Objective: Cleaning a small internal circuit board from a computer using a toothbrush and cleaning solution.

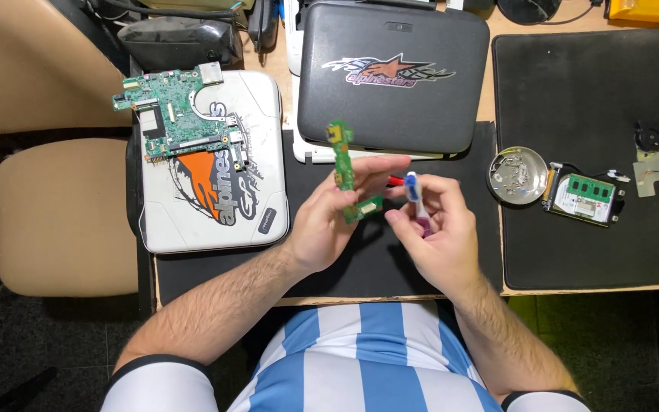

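I see my left hand [329, 217] raised over the black mat [360, 259] at the near edge of the desk, its fingers and thumb pinching a narrow green circuit board [341, 164] by the lower end, so the strip stands nearly upright with its far end pointing away from me. My right hand [436, 229] sits just to the right of it, fingers curled together around a small blue-and-white tool [413, 194] — the tip is aimed toward the board's lower end, close to it, though I cannot tell whether it touches. A bit of red shows between the two hands; I cannot make out what it is.

To the left lies a white laptop shell [215, 198] with a large green motherboard [181, 114] resting on its far part. Farther off, in the middle, is a dark grey laptop lid [390, 76]. On the right, on a second black mat [596, 152], there is a small round metal dish [518, 175] with tiny parts, and just beside it a memory module [590, 196] — well apart from both hands.
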